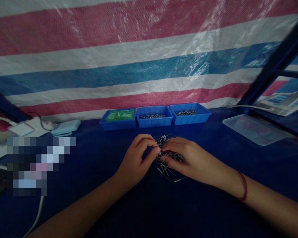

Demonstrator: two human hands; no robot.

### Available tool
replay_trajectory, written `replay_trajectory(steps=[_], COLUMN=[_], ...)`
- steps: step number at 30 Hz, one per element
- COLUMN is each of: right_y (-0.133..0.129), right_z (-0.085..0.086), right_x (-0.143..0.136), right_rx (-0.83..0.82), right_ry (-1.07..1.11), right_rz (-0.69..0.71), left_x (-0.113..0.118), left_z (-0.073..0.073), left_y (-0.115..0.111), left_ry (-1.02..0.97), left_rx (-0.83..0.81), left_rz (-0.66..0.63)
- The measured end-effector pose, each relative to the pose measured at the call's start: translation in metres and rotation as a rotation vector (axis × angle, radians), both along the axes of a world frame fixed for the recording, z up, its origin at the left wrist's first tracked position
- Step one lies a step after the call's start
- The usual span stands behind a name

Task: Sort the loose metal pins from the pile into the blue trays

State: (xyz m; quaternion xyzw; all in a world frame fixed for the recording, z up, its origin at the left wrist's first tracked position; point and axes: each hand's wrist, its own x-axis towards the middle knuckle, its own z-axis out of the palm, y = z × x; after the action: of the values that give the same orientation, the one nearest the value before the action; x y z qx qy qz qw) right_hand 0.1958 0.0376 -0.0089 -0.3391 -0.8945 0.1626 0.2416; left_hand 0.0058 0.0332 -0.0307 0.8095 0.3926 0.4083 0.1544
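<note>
A loose pile of thin, dark and silvery metal pins, possibly rivets (167, 170), lies on the dark blue table in front of me. My left hand (135, 158) is at the pile's left edge, thumb and fingertips pinched together; whatever may be between them is too small to make out. Over the right side of the pile curves my right hand (191, 157), its thumb apart from its fingers and pins showing in the gap. Its fingertips reach into or just above the pins, and part of the pile is hidden beneath it.
Behind the pile stand three blue bins: the left bin (119, 125) with green-wrapped pieces, the middle bin (155, 123) and right bin (192, 119) with metal pins. A translucent plastic lid (253, 129) lies right. A light-blue case (66, 128) and cables (38, 211) are left.
</note>
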Motion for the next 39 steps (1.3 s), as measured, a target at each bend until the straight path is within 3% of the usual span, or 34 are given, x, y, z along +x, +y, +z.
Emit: replay_trajectory(steps=[7,39], right_y=[-0.007,-0.006], right_z=[-0.012,-0.013], right_x=[-0.016,-0.015], right_rx=[-0.055,0.029], right_ry=[0.219,0.209], right_rz=[-0.06,-0.079], left_x=[0.006,0.005], left_z=[-0.007,-0.003], left_y=[-0.003,-0.005], left_ry=[-0.122,-0.134], left_rx=[-0.121,-0.104], left_rz=[-0.009,0.025])
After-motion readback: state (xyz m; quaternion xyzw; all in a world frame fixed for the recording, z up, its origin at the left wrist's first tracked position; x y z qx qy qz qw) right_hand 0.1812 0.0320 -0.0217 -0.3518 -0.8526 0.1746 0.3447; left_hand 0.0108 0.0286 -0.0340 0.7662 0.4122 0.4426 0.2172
